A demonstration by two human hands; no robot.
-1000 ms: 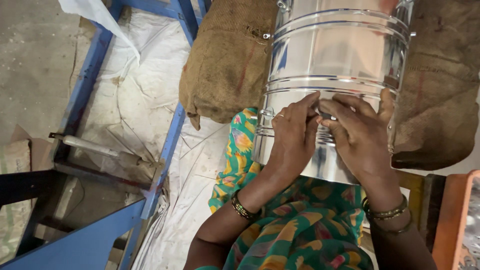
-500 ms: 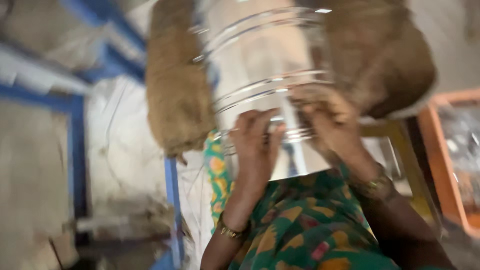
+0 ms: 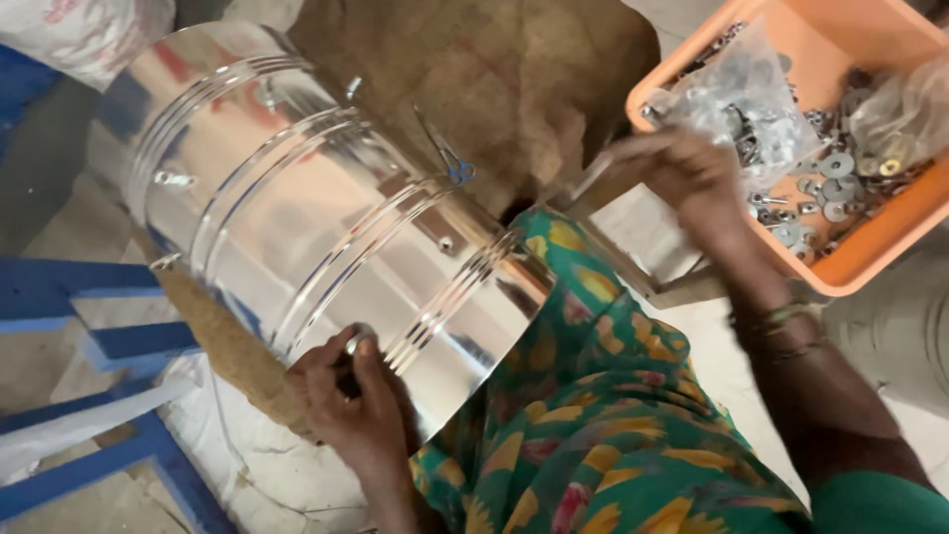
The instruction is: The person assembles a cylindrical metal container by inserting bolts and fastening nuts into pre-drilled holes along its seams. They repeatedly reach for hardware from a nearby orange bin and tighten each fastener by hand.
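A large shiny steel drum (image 3: 297,218) lies tilted across my lap on brown sackcloth (image 3: 494,89). My left hand (image 3: 356,400) presses on its lower side and pinches a small shiny metal part (image 3: 358,343) against the wall. My right hand (image 3: 692,173) is stretched to the right, at the near-left edge of an orange tray (image 3: 860,252) that holds several washers and bolts (image 3: 830,188) and clear plastic bags (image 3: 751,94). That hand is blurred, so whether it grips anything is unclear. Bangles sit on my right wrist.
A blue metal frame (image 3: 89,326) stands at the left over white sheeting (image 3: 247,475). A white sack (image 3: 89,30) lies at the top left. My green patterned cloth (image 3: 593,396) covers my lap. A wooden stool edge (image 3: 682,287) runs under the tray.
My right hand has left the drum and swung right to the orange tray. The view has shifted right, and the drum now lies tilted to the left. My left hand stays on the drum.
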